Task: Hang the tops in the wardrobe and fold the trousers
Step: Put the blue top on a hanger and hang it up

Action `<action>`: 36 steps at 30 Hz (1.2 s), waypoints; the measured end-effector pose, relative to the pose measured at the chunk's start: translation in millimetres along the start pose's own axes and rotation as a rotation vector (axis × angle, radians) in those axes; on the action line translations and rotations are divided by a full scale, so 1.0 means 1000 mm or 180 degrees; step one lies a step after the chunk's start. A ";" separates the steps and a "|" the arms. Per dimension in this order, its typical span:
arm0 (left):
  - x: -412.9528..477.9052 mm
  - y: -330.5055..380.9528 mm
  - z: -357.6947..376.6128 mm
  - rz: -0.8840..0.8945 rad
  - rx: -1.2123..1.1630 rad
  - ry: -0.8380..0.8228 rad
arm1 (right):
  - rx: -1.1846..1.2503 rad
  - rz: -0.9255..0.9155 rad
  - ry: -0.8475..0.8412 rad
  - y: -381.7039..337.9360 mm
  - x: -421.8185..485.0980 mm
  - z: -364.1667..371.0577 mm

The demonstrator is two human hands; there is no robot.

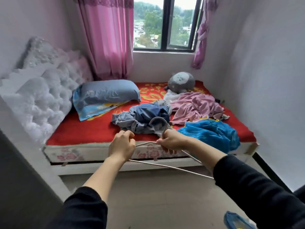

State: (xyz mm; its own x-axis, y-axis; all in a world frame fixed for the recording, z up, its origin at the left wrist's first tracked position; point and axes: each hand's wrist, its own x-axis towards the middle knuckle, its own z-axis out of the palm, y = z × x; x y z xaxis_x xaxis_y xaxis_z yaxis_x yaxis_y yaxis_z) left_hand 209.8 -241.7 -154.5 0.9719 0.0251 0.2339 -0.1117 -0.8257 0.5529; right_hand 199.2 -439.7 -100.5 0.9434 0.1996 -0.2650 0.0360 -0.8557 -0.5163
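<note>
A thin metal clothes hanger is held in front of the bed's near edge. My right hand grips it at the neck, just under the hook. My left hand grips its left shoulder wire. On the red bedspread beyond my hands lie crumpled clothes: a blue-grey heap in the middle, a pink garment behind it to the right, a bright blue garment at the near right corner and a white piece further back.
A blue pillow and a grey plush toy lie at the far side of the bed. A tufted white headboard stands on the left. Pink curtains flank the window. A dark panel rises at my near left.
</note>
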 end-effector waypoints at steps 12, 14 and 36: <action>0.120 0.107 0.176 0.0309 0.0056 -0.0864 | 0.0583 0.1054 0.0492 0.203 0.071 -0.065; 0.149 0.115 0.205 0.0329 0.0088 -0.0984 | 0.0651 0.1134 0.0615 0.225 0.094 -0.076; 0.337 0.307 0.543 0.1081 0.0128 -0.2507 | 0.1945 0.2763 0.2193 0.551 0.220 -0.178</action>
State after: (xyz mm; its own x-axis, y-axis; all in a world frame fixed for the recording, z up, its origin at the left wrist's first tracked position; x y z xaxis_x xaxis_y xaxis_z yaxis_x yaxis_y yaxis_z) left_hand 615.8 -792.4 -340.6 0.7491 -0.6133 -0.2502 -0.4296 -0.7374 0.5213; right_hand 485.1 -952.3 -298.1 0.5625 -0.7618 -0.3212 -0.6634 -0.1840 -0.7253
